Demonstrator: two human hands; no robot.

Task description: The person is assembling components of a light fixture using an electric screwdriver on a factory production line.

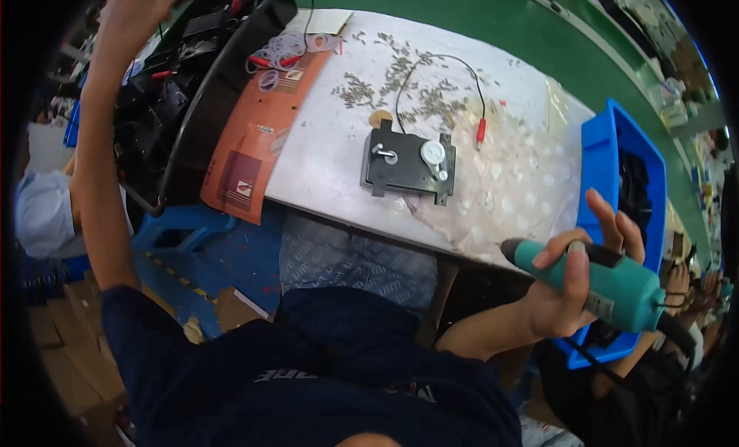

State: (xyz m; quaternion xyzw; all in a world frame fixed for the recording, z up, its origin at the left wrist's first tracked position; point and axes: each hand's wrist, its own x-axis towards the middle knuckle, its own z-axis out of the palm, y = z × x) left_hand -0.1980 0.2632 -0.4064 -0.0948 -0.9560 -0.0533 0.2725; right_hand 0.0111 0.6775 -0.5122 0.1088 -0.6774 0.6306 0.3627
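My right hand grips a teal electric screwdriver with a dark nose, beside the table's front right corner. Its index and middle fingers are raised off the body. At the upper left, my left hand is over a black bin of black parts; its fingers are bent together near the picture's edge, and what they hold is too small to make out. A black box-shaped mechanism with a white round knob and a metal crank lies on the white table. From it a black wire loops to a red clip.
Many small screws lie scattered behind the mechanism. Clear rings and red clips rest on an orange sheet. A blue bin holds black parts on the right. Another person's hand shows at far right.
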